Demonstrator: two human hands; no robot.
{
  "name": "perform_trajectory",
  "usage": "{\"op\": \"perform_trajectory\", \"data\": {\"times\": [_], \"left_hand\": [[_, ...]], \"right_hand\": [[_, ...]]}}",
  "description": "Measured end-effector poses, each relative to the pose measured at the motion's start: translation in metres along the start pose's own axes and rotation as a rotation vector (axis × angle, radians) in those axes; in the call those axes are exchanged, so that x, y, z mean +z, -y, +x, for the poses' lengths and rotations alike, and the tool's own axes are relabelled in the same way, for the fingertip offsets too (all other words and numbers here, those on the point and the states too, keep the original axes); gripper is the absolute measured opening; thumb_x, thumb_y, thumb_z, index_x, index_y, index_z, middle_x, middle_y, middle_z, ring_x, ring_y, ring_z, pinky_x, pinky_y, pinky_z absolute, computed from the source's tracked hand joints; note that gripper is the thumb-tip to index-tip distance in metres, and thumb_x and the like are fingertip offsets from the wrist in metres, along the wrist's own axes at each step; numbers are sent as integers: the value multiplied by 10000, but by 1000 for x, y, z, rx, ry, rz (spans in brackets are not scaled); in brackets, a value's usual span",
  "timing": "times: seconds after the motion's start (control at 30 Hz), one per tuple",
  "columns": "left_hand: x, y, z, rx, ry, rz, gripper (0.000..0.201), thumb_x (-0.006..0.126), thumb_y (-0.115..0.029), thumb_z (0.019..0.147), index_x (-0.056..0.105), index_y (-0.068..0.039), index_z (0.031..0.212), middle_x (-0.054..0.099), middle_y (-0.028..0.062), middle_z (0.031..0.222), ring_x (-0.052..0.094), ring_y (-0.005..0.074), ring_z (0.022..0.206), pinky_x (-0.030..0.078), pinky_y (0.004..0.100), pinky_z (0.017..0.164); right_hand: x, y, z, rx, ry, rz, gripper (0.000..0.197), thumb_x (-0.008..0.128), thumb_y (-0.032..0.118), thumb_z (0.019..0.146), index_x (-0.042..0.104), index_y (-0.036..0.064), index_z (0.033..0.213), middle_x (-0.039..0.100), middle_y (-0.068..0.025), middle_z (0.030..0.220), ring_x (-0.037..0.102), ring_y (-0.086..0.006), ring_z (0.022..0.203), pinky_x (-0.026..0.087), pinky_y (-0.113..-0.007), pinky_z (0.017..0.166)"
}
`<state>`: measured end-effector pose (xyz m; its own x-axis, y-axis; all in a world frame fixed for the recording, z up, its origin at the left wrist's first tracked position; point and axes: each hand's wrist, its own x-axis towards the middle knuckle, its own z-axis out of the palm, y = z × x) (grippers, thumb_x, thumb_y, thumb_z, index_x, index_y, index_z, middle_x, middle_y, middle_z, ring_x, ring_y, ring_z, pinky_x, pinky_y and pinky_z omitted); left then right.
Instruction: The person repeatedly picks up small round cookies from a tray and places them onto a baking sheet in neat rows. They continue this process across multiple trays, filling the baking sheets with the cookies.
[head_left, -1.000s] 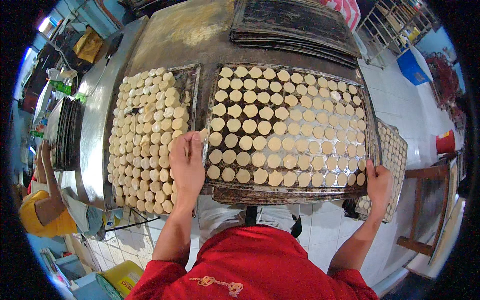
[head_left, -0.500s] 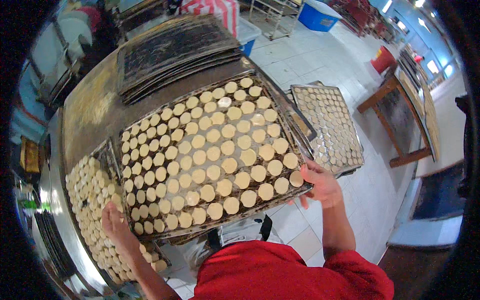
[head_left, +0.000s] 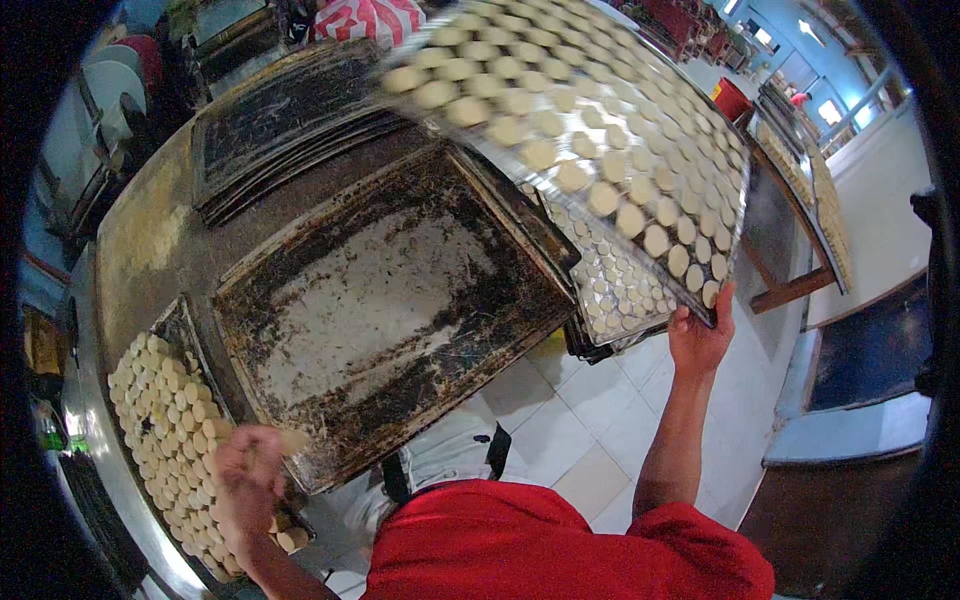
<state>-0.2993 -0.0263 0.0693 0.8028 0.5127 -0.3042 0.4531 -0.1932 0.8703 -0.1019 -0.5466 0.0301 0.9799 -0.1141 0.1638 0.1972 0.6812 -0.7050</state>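
a bright red short-sleeved shirt [head_left: 540, 545], its right sleeve [head_left: 712, 548] loose; below it, a whitish lower garment [head_left: 452, 462] with black bands [head_left: 497, 452]; left hand [head_left: 248, 468] and right hand [head_left: 702, 338] bare.

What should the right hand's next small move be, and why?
Probably ease the filled tray down onto the lower tray at right: the right hand grips its near corner, and it slants partly over that tray.

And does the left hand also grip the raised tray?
No, only the right hand grips the raised tray, at its corner, while the left hand is apart from it, near the piled rounds.
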Motion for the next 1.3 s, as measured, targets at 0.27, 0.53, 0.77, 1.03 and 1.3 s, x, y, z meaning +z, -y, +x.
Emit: {"op": "perform_trajectory", "data": {"times": [0.27, 0.53, 0.77, 1.03, 1.3], "left_hand": [[23, 48, -1, 187, -125, 351, 195, 684, -156, 950, 681, 39, 937, 691, 127, 817, 618, 207, 760, 497, 345, 743], [16, 55, 4, 213, -166, 283, 209, 663, -148, 974, 705, 27, 1080, 721, 85, 917, 636, 188, 826, 509, 332, 793], [3, 44, -9, 46, -20, -313, 498, 654, -59, 928, 553, 25, 1407, 704, 73, 950, 666, 120, 857, 538, 262, 742], [24, 50, -23, 87, -116, -470, 129, 666, 46, 915, 587, -8, 1003, 696, 207, 1142, 747, 233, 836, 606, 302, 569], [5, 68, -25, 140, -204, -475, 238, 718, 113, 863, 518, -14, 877, 686, 245, 1160, 726, 200, 878, 627, 294, 640]], "right_hand": [[-123, -20, 19, -109, -286, -156, 336, 559, 374, 1063, 591, 139, 1302, 728, -62, 1144, 749, -259, 839, 593, -338, 588], [-161, -93, -25, 92, -496, -199, 537, 637, 420, 1014, 461, 98, 1406, 717, -148, 1112, 751, -297, 771, 608, -332, 523], [-131, -30, -23, 388, -553, -1535, 496, 760, 275, 942, 600, 31, 1343, 706, -119, 841, 676, -186, 572, 518, -329, 462], [106, -120, -59, -16, 471, -1256, 191, 780, 125, 899, 755, 50, 1073, 723, -70, 916, 651, -155, 755, 523, -306, 682], [217, -228, -154, -167, 1329, -1269, 516, 788, 345, 857, 626, 144, 1304, 577, -106, 1236, 549, -330, 1164, 466, -481, 927]]}}
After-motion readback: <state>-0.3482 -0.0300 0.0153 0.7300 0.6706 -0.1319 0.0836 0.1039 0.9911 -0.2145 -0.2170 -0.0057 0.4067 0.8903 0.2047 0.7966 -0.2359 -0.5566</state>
